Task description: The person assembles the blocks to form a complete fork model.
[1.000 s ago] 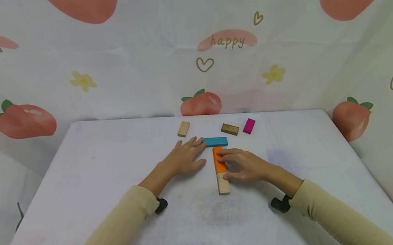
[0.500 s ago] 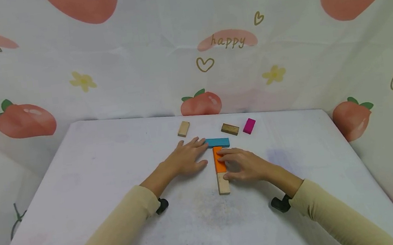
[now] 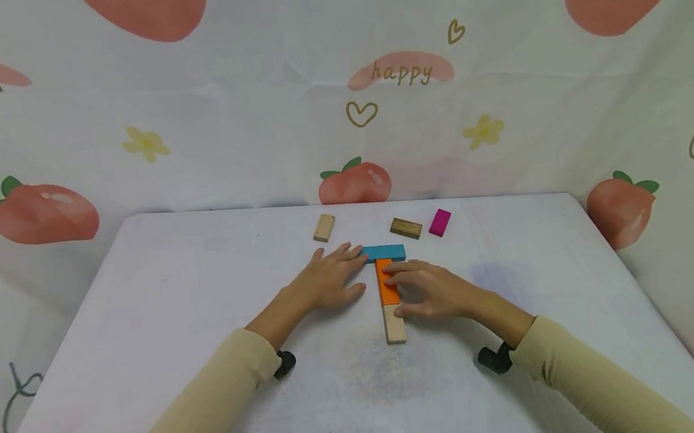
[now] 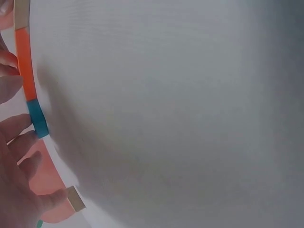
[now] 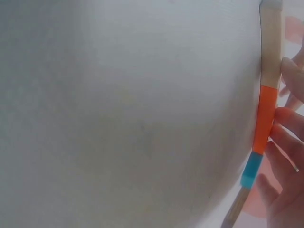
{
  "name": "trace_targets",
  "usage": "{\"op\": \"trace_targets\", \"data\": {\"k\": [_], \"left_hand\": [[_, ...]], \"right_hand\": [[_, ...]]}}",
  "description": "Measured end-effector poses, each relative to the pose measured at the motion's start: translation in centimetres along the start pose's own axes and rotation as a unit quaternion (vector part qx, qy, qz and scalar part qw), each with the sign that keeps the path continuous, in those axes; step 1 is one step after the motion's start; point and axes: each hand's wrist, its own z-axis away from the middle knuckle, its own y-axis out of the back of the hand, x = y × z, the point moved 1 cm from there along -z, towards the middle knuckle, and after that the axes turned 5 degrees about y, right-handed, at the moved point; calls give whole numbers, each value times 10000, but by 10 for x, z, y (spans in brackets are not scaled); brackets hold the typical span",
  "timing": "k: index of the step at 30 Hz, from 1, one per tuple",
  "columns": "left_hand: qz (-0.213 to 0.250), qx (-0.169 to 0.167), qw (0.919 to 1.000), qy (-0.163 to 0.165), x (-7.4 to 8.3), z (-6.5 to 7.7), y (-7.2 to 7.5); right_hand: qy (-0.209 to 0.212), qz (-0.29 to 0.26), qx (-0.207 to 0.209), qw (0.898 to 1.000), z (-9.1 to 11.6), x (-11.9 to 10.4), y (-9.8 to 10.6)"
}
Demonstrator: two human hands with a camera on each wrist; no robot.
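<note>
Blue, orange and pale wooden blocks form a T on the table. The blue block point(image 3: 387, 253) lies crosswise at the far end, touching the orange block point(image 3: 387, 292). Against the orange block's near end lies a pale wood block point(image 3: 395, 330). My left hand point(image 3: 330, 280) has its fingers spread, and the fingertips touch the left end of the blue block. From the right, my right hand point(image 3: 431, 293) rests its fingers on the orange block, with its thumb at the pale one. In the left wrist view, the blue block's end point(image 4: 39, 121) meets the fingertips.
Behind the T lie another pale wood block point(image 3: 324, 228), a brown block point(image 3: 406, 228) and a magenta block point(image 3: 440, 222). The white table point(image 3: 198, 278) ends at a fruit-print cloth backdrop point(image 3: 246, 135).
Between the first and second frames, my left hand slid the blue block slightly right and nearer, up to the orange block. My right hand has stayed in place.
</note>
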Motion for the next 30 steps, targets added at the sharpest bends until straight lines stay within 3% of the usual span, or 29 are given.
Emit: {"op": "trace_targets", "data": {"k": [30], "left_hand": [[-107,-11,9998,-165,-5,-2,1]], "right_hand": [[68,137,12,9999,-1,-2,1]]}}
